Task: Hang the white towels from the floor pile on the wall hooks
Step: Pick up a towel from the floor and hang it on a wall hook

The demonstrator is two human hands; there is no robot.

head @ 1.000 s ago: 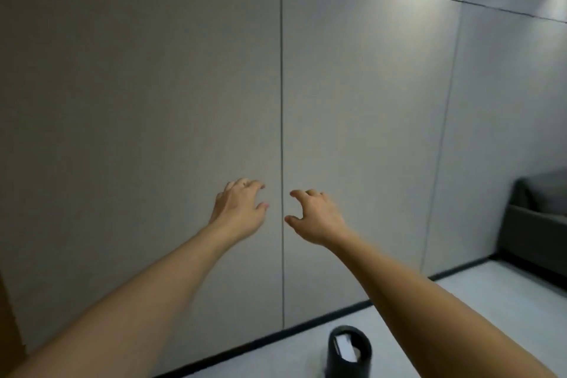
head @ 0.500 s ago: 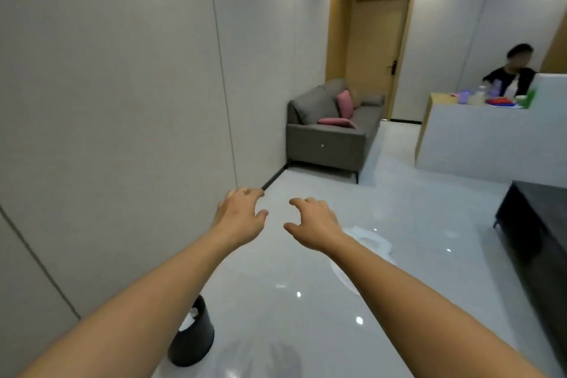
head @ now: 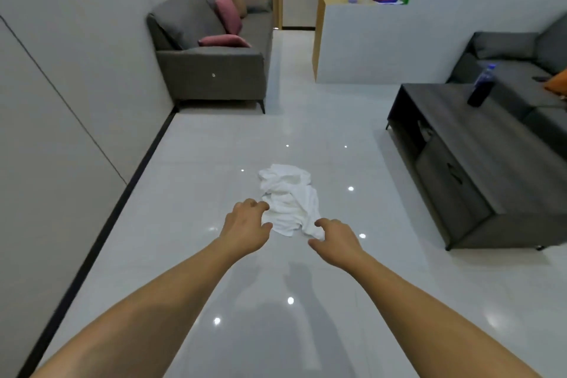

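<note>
Pretty even indoor light; small ceiling-lamp glints dot the glossy pale grey tiled floor (head: 214, 163), with soft arm shadows underneath. Wide-angle bend at the edges, and the far background's slightly blurry.

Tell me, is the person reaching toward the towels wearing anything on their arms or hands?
Nothing that shows. Both forearms are bare right down to the bottom edge of the picture, with no sleeves in view. The left hand and right hand carry no gloves, and no watch, bracelet or ring is visible on the wrists or fingers.
</note>
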